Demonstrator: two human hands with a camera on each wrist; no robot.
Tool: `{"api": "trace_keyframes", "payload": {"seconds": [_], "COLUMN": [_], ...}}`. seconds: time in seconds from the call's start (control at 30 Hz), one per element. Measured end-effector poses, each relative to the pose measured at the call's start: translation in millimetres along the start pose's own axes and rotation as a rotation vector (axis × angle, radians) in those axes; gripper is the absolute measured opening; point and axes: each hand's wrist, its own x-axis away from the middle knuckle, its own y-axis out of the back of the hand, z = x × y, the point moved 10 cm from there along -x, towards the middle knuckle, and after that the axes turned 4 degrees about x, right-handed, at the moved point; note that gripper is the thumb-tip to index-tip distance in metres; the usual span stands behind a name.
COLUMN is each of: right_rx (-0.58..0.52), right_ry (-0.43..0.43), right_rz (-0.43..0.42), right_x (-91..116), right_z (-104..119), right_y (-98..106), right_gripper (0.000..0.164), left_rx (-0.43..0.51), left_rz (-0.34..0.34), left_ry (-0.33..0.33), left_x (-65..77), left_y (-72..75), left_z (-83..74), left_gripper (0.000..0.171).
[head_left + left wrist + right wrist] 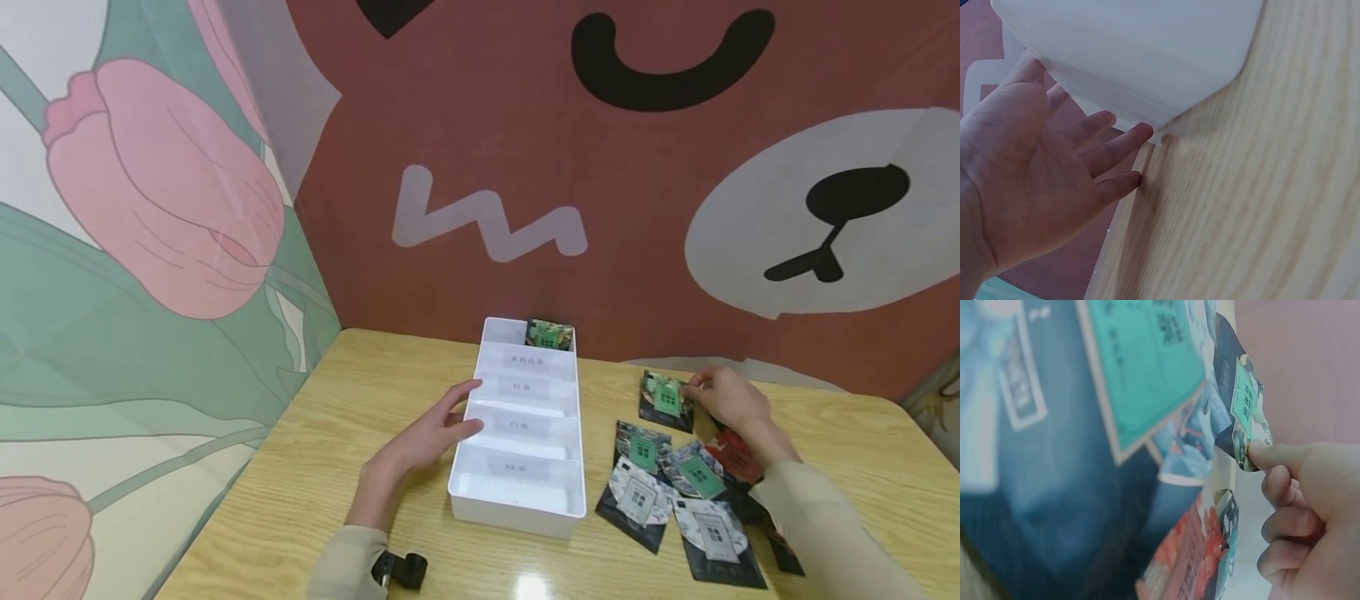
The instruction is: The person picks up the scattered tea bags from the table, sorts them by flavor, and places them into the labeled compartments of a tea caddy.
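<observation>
On the wood-grain table [300, 467], right of the white divided box [517, 518], the farthest loose green-labelled packet [662, 403] might slip free because the right hand [731, 402], stretched forward, pinches only its edge between thumb and finger, while the left hand [427, 437], fingers apart, merely touches the box's left side.

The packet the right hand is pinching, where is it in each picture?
Head: the packet is right of centre, below the middle.
Left wrist: not in this picture.
Right wrist: the packet is right of centre, mostly in the upper half.
Shared landmark: the right hand, pinching its edge in the head and right wrist views.
</observation>
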Motion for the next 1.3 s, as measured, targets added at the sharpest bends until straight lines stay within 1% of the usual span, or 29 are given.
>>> {"api": "trace_keyframes", "payload": {"seconds": [0.27,0.43,0.6,0.8,0.9,1.07,1.3], "right_rx": [-0.011,-0.04,-0.1,-0.188,-0.217,-0.269,-0.312], "right_ry": [0.045,0.056,0.078,0.093,0.103,0.096,0.123], "right_rz": [-0.081,-0.097,-0.11,-0.207,-0.234,-0.236,-0.273], "right_x": [3.1,5.5,6.5,7.9,9.8,11.2,13.6], "right_z": [10.3,15.1,18.7,24.2,29.3,34.3,47.1], "right_y": [8.7,12.4,17.7,33.4,39.0,44.0,54.5], "right_gripper": [0.033,0.031,0.034,0.034,0.035,0.038,0.04], "left_rx": [0.02,0.022,0.022,0.014,0.011,0.013,0.016], "left_rz": [0.008,0.008,0.004,0.006,0.006,0.011,0.008], "left_ry": [-0.007,-0.008,-0.006,-0.014,-0.012,-0.014,-0.01], "left_x": [0.3,-0.3,-1.1,-0.2,0.1,-0.6,-1.3], "left_y": [-0.7,-1.0,-0.9,-1.2,-0.4,-0.3,-0.5], "left_z": [-0.4,-0.2,0.1,-2.1,-2.3,-1.8,0.3], "left_gripper": [0.066,0.066,0.065,0.066,0.066,0.066,0.066]}}
